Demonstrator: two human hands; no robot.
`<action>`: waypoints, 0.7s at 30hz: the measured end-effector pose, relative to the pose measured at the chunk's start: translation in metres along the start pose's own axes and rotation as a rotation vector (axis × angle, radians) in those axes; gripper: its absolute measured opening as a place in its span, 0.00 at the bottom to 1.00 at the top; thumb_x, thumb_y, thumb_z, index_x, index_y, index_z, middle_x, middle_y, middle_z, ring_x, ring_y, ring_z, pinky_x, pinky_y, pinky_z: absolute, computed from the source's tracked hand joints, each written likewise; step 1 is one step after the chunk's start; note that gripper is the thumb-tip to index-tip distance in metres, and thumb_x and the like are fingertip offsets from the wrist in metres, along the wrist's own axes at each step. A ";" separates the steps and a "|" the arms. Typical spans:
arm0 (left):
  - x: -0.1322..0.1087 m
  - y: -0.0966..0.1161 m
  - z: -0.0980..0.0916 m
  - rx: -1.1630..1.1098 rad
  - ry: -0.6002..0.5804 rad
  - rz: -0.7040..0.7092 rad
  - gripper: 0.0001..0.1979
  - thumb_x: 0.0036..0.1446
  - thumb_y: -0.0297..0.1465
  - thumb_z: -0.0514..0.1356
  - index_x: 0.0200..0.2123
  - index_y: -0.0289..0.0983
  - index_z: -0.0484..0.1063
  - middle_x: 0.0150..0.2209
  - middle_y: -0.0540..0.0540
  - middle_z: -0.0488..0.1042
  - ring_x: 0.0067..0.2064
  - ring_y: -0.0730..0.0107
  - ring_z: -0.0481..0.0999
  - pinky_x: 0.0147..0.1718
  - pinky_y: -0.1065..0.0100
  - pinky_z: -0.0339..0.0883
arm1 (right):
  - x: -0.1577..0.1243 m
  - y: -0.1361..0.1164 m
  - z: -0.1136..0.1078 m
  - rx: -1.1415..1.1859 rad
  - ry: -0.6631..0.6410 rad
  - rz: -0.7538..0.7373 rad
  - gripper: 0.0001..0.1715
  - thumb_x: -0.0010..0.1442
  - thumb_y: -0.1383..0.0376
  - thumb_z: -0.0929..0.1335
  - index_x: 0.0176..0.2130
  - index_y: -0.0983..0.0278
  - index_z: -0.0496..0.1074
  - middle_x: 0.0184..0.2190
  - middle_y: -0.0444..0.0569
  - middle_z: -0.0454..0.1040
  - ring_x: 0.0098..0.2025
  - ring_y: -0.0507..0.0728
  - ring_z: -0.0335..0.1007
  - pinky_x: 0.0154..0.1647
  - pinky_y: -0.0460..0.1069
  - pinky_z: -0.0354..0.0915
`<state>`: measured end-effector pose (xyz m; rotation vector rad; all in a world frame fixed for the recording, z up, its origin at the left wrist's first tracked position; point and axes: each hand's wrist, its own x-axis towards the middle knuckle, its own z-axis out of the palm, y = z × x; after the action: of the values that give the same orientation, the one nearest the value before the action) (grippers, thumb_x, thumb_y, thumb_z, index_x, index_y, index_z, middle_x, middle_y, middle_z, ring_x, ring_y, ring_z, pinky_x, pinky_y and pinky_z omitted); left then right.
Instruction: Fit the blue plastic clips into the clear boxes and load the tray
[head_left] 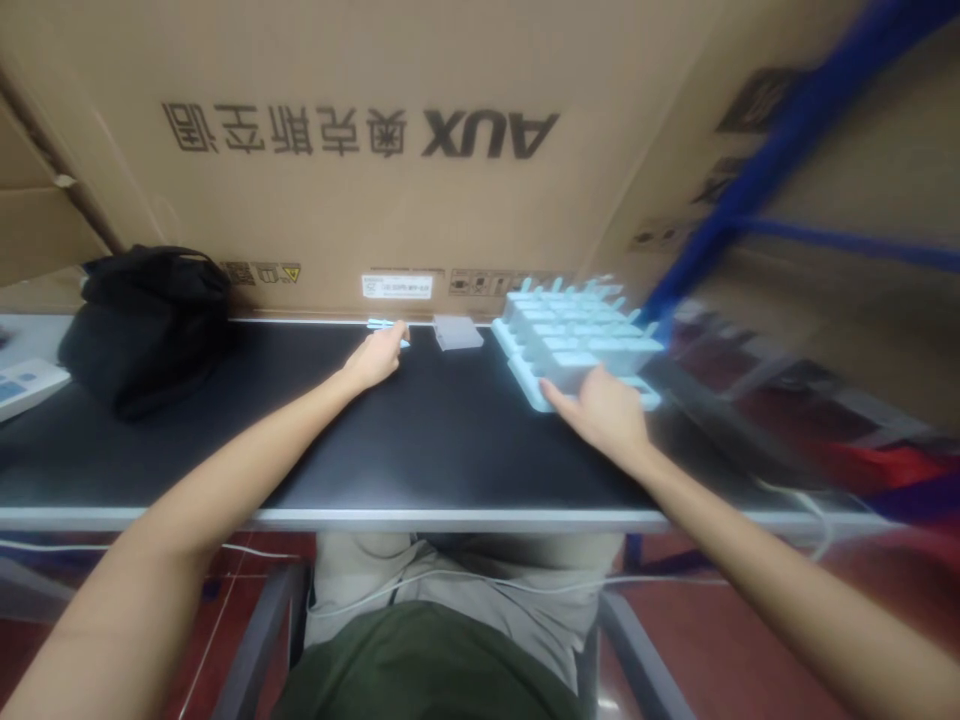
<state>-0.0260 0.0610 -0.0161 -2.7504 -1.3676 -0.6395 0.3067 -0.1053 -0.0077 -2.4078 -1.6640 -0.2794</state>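
Note:
My left hand reaches to the back of the black table, its fingers curled on a small light-blue piece that lies by the cardboard wall. My right hand grips the near edge of a light-blue tray packed with several pale blocks with pegs sticking up. The tray sits tilted at the table's right side. A small grey block lies between the two hands. The picture is smeared by motion on the right.
A large cardboard box printed "AUX" walls off the back. A black bag sits at the left, with a white device beside it. Blue metal bars cross the right. A white cable runs over my lap.

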 end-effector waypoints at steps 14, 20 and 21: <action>0.015 0.011 0.022 -0.008 -0.007 0.123 0.18 0.62 0.23 0.51 0.46 0.43 0.77 0.49 0.43 0.80 0.56 0.56 0.76 0.57 0.56 0.73 | 0.004 0.003 0.008 -0.017 0.049 0.002 0.42 0.66 0.39 0.64 0.50 0.76 0.73 0.37 0.73 0.81 0.43 0.76 0.81 0.40 0.57 0.68; 0.024 0.026 0.025 -0.003 -0.069 0.137 0.19 0.61 0.22 0.51 0.49 0.42 0.75 0.53 0.43 0.80 0.55 0.54 0.75 0.56 0.54 0.73 | 0.003 0.002 0.006 -0.004 0.041 0.021 0.43 0.65 0.38 0.65 0.51 0.76 0.73 0.38 0.72 0.81 0.44 0.76 0.81 0.40 0.57 0.68; 0.025 0.026 0.023 0.003 -0.087 0.147 0.19 0.61 0.22 0.51 0.50 0.42 0.75 0.54 0.43 0.80 0.56 0.54 0.74 0.55 0.54 0.73 | 0.003 0.002 0.005 -0.006 0.039 0.020 0.43 0.65 0.39 0.65 0.52 0.76 0.73 0.38 0.73 0.81 0.44 0.76 0.81 0.41 0.57 0.68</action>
<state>0.0156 0.0677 -0.0235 -2.8732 -1.1645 -0.5156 0.3093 -0.1018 -0.0121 -2.4056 -1.6241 -0.3264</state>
